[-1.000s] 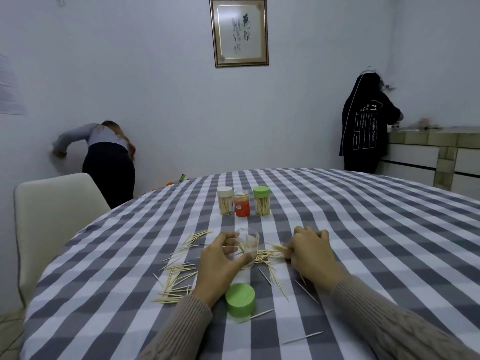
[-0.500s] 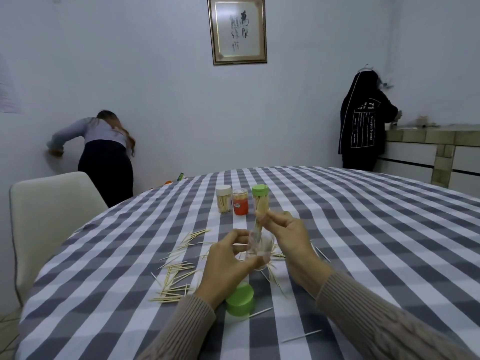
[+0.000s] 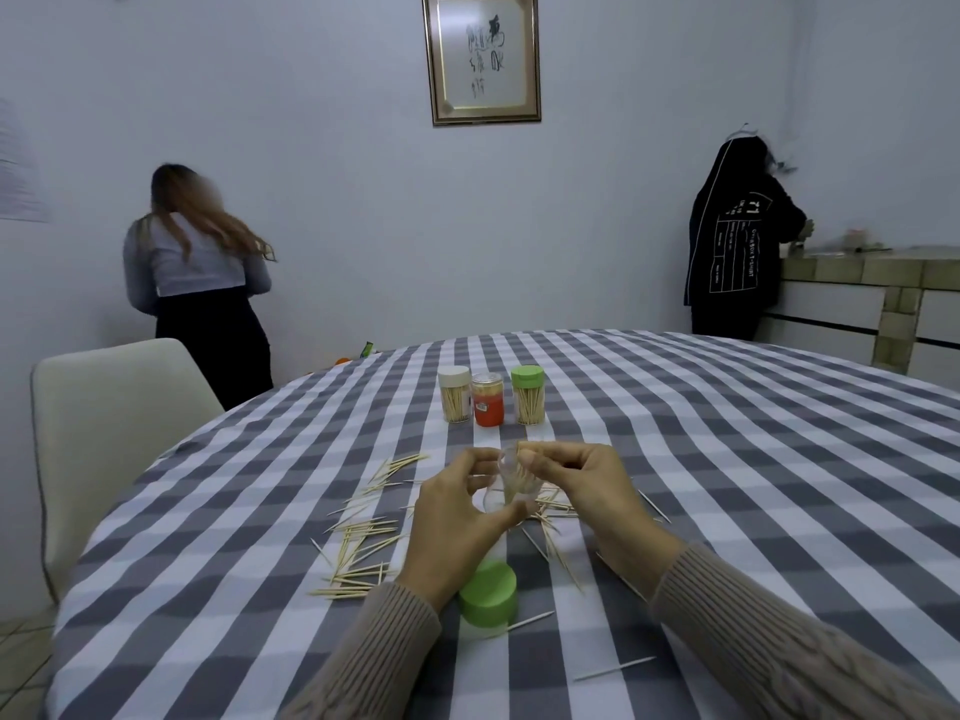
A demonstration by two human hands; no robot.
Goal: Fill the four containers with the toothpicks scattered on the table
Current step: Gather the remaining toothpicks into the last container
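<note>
The left hand (image 3: 457,517) gripped the clear plastic container (image 3: 511,483), tilted above the checked tablecloth (image 3: 727,459). The right hand (image 3: 582,485) pinched its fingertips at the rim; whether toothpicks were between them, I cannot tell. Aligned sticks should slide in better. Many thin wooden toothpicks (image 3: 363,543) lay beside.

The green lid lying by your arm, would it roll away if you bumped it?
Probably not: the green lid seems to rest flat on the checked tablecloth, so it should slide. It looks like light plastic, so a nudge may shift it easily. On its edge, its round shape could roll.
</note>
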